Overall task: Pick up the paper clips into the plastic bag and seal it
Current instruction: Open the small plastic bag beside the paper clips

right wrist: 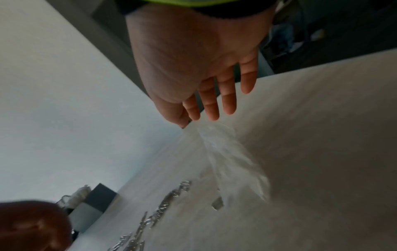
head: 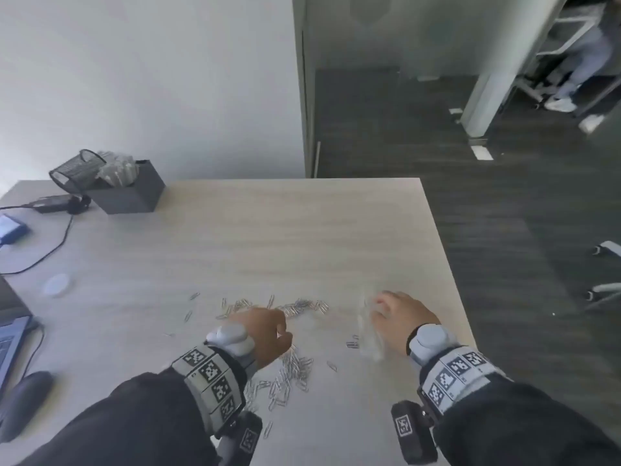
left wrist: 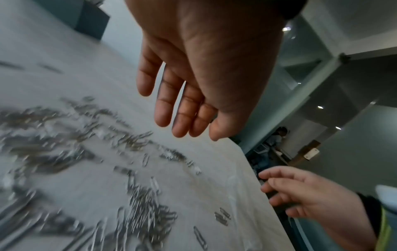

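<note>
Both hands open, empty — left hand (head: 265, 331) over loose, slippery paper clips (head: 292, 368); right hand (head: 400, 317) just above the limp plastic bag (head: 371, 334), best pinched at its mouth.

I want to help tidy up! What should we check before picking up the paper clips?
1. Paper clips all in reach on the table: ok.
2. Left hand free, fingers straight, holding nothing: ok.
3. Right hand gripping the plastic bag: not ok, fingers straight above it.
4. Bag mouth open: cannot tell, too blurred.
5. Clips already inside the bag: cannot tell.
</note>
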A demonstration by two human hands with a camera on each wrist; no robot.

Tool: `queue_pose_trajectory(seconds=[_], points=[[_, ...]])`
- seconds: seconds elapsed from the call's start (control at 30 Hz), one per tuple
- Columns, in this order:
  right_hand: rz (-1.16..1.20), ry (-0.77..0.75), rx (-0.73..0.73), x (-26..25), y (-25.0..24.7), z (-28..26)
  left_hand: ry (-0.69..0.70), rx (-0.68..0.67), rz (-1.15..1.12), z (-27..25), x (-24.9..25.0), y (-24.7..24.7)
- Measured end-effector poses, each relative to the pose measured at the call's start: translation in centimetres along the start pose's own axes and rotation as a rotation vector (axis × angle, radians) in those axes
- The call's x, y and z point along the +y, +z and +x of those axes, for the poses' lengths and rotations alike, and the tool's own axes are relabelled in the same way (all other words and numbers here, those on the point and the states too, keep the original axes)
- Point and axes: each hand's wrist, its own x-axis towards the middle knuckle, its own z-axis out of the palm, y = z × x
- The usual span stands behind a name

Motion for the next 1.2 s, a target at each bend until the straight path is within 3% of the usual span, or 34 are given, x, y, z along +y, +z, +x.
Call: queue_pose_trajectory(seconds=[0.2, 0.53, 0.67, 0.8, 0.93, 1.0, 1.1, 1.2], points=[[0.289, 0.206, 0.012, 2.9, 4.3, 0.1, -0.022, -0.165, -0.148, 0.7, -0.1, 4.0], [0.344, 0.254, -0.112, 3.9, 6.3, 0.8, -0.034, -0.121, -0.436, 2.0, 1.5, 5.8], [0.579, 0.186, -0.034, 3.9, 6.0, 0.2, -0.018, -0.049, -0.602, 2.7, 2.7, 5.2], [0.66, 0.032, -0.045, 2.3, 5.3, -0.7, -0.029, -0.106, -0.89, 3.5, 3.4, 4.5], [0.795, -0.089, -0.105, 0.0, 5.3, -1.4, -0.207, -0.226, -1.322, 3.8, 4.3, 3.9], [0.84, -0.128, -0.138, -0.9, 5.3, -1.5, -0.279, -0.225, -1.498, 3.8, 4.3, 3.6], [0.787, -0.189, -0.223, -1.7, 5.1, -1.5, -0.261, -0.156, -1.58, 3.6, 3.5, 3.1], [0.731, -0.218, -0.233, -2.6, 4.3, -1.6, -0.175, -0.103, -1.474, 3.1, 2.4, 2.3]])
